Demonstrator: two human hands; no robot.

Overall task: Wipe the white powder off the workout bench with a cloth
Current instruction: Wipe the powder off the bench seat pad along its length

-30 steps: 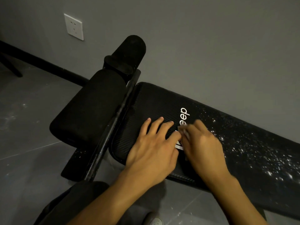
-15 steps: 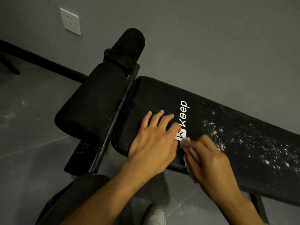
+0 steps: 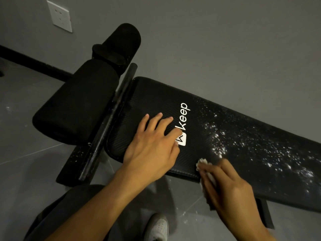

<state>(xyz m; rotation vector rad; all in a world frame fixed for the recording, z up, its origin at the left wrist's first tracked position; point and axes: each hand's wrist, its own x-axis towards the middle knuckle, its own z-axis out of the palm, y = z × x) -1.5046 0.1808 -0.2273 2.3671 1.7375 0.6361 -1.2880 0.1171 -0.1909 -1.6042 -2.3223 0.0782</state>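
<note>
Left hand (image 3: 152, 150): I see it flat on the workout bench (image 3: 152, 98), fingers straight and spread, grasping nothing. The fingertips lie beside the white "keep" logo (image 3: 184, 117) and one covers a corner of its square mark.
Right hand: my right hand (image 3: 227, 186) is curled round a white cloth (image 3: 202, 162), pressing it on the near edge of the pad.
Cloth: bunched. A frayed end pokes out past the fingertips, and another fold shows between the fingers.
White powder (image 3: 260, 146): scattered over the pad to the right of the logo, thickest just beyond the cloth and on toward the right edge of my view.
Pad left of logo: it looks dark and free of specks from here.
Bench frame: a black bar (image 3: 111, 119) crosses at the head of the pad, and a few white specks dot the base below it.
Foam rollers: a large one (image 3: 78, 105) lies left of the bar, with a smaller one (image 3: 121, 42) behind it near the wall.
Floor (image 3: 26, 145): grey tile, with faint white flecks under the pad's near edge.
Other: a white wall socket (image 3: 60, 16) at upper left and a white shoe (image 3: 158, 226) at the bottom.
</note>
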